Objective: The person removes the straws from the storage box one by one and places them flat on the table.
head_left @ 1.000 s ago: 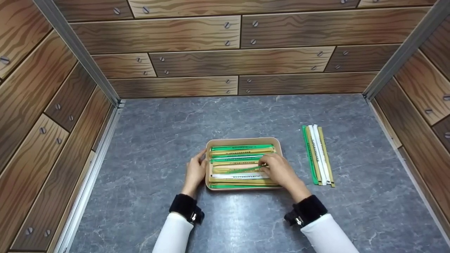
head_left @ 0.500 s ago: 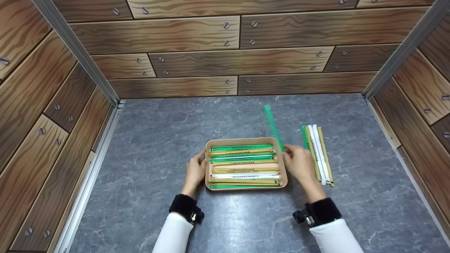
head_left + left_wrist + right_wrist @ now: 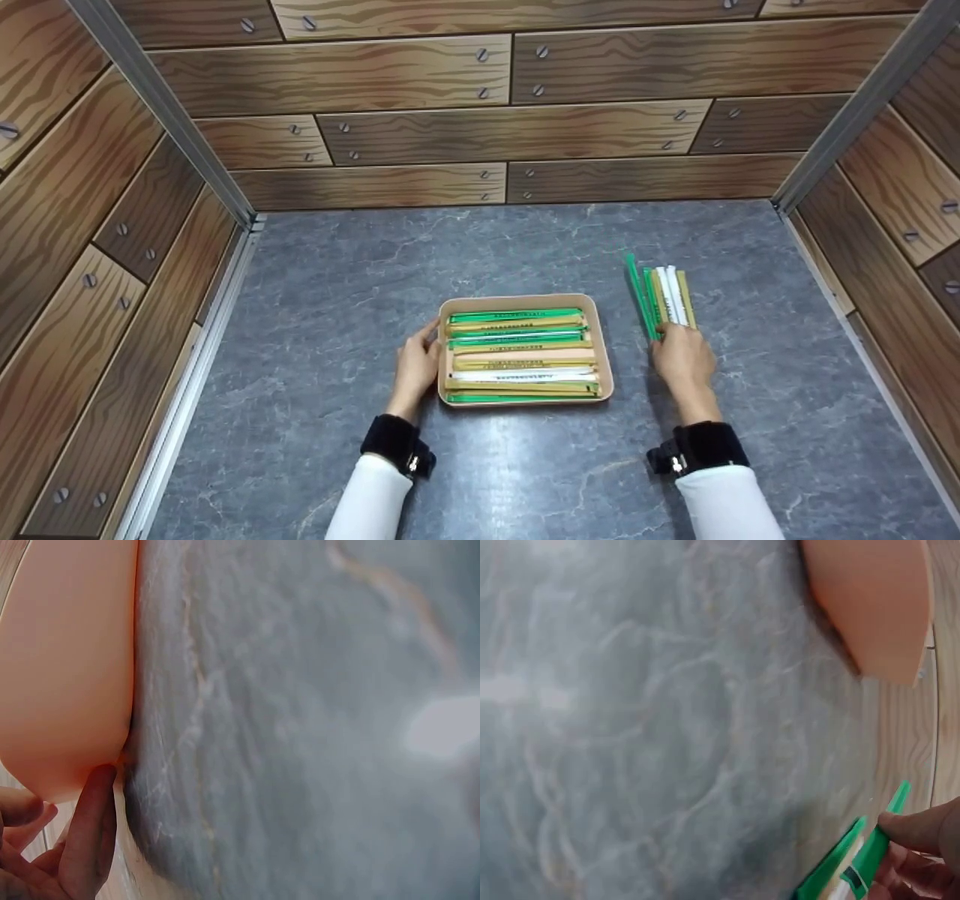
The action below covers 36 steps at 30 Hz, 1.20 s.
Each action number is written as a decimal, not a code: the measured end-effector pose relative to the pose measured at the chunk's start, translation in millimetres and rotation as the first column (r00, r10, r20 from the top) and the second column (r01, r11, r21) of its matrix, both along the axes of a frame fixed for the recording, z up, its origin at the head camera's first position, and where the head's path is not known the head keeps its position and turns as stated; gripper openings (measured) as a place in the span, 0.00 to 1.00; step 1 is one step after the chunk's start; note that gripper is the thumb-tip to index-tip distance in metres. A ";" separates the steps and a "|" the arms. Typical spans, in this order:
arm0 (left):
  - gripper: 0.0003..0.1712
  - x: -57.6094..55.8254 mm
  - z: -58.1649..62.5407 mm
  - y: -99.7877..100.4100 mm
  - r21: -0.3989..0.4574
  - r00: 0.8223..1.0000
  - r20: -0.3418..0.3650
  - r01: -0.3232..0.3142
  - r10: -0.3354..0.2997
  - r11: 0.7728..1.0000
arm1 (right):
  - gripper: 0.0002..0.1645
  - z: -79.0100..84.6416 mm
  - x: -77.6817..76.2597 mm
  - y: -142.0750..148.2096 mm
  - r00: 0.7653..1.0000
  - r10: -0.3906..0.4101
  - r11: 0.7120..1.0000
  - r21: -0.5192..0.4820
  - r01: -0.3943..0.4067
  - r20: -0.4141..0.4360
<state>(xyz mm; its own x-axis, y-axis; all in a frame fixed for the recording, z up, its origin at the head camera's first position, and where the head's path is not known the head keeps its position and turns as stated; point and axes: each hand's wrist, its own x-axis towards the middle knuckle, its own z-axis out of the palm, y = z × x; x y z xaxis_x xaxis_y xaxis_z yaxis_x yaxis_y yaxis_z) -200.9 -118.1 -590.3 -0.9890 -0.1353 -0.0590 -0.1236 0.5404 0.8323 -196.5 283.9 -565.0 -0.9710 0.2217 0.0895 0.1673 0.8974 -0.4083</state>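
Observation:
A tan rectangular tray (image 3: 525,303) holds several long wrapped straws in green, gold and white, lying crosswise. At its left end, my left hand (image 3: 417,367) touches the outer wall with the fingertips; the left wrist view shows the fingers against the tray's corner (image 3: 67,675). My right hand (image 3: 684,358) pinches a green wrapped straw (image 3: 637,289) between thumb and fingers, right of the tray. This straw slants just left of a row of wrapped straws (image 3: 671,289) on the table, whose near ends the hand hides. In the right wrist view the pinched straw (image 3: 871,853) shows beside the thumb.
The grey marbled table (image 3: 360,262) is enclosed by wood-patterned panels (image 3: 420,135) at the back and both sides. Metal rails (image 3: 180,120) run along the corners.
My right hand has lifted the green straw out of the tray, swung it upright and carried it right to the row of straws. The left hand has stayed at the tray.

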 end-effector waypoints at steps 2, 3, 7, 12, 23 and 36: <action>0.26 -0.1 -0.3 0.3 0.000 1.000 -0.006 -0.001 0.001 1.000 | 0.14 -1.5 -0.4 2.1 0.999 -0.024 1.000 0.006 0.024 0.043; 0.26 0.3 -0.3 0.4 -0.001 1.000 -0.012 0.003 -0.003 1.000 | 0.13 -2.4 -0.7 2.8 0.998 -0.036 0.999 0.013 0.035 0.057; 0.25 1.3 0.6 1.3 0.004 1.000 -0.026 0.008 -0.008 1.000 | 0.10 -5.3 -2.2 4.5 0.994 -0.075 0.997 0.040 0.072 0.075; 0.25 1.6 1.2 1.3 0.014 1.000 -0.024 0.009 -0.009 1.000 | 0.09 -8.4 -2.9 6.4 0.992 -0.102 0.994 0.052 0.098 0.074; 0.25 0.3 0.8 0.8 0.004 1.000 -0.003 0.000 0.000 1.000 | 0.08 -7.1 -3.4 2.8 0.993 -0.096 0.994 0.053 0.092 0.071; 0.25 0.5 -0.4 -0.6 0.005 1.000 -0.008 0.004 -0.004 1.000 | 0.09 7.7 3.6 -62.6 0.858 0.496 0.868 0.033 -0.496 -0.133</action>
<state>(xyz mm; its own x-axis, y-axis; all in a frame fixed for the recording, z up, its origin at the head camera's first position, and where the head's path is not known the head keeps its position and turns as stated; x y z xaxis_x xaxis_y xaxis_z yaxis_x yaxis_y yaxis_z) -200.4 -118.7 -590.7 -0.9900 -0.1309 -0.0518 -0.1147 0.5370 0.8357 -192.9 221.3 -557.3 -0.9314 -0.2859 0.2252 -0.3557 0.8461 -0.3969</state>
